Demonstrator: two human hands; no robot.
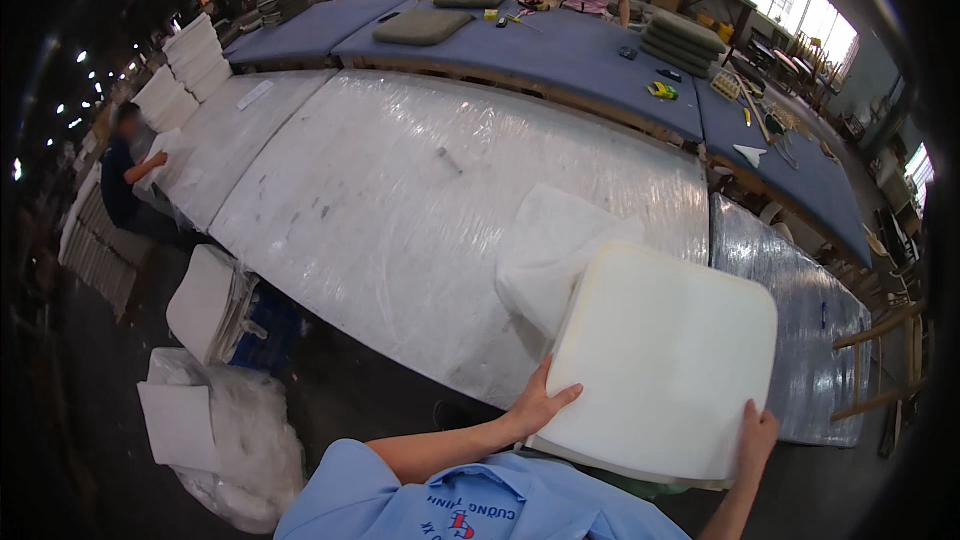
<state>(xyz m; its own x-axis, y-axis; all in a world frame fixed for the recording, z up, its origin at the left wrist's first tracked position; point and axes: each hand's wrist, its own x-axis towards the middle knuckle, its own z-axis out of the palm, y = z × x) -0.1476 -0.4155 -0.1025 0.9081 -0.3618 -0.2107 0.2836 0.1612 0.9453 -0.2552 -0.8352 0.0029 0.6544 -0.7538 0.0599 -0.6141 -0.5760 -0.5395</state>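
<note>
- Two bare hands hold one white foam cushion (660, 360) above the near edge of the plastic-wrapped tabletop (400, 200).
- Far left, a person in a dark top (125, 175) sits beside stacks of white foam sheets (190, 55).
- Low on the left, a clear plastic bag (240, 440) with white foam pieces lies on the floor, and a leaning stack of white pads (205, 302) stands just beside the tabletop's edge.
- The left hand (540, 405) is clamped on the cushion's lower left edge, fingers spread on its top face.
- A sheet of thin white wadding (555, 245) lies on the tabletop, partly under the cushion's upper left corner.
- The cushion is square with rounded corners and a yellowish rim, tilted toward the person.
- The right hand (757, 435) grips the cushion's lower right corner, fingers closed over its edge.
- Behind, blue-covered tables (560, 55) carry grey-green cushions (420, 27), with two more people at the far side.
</note>
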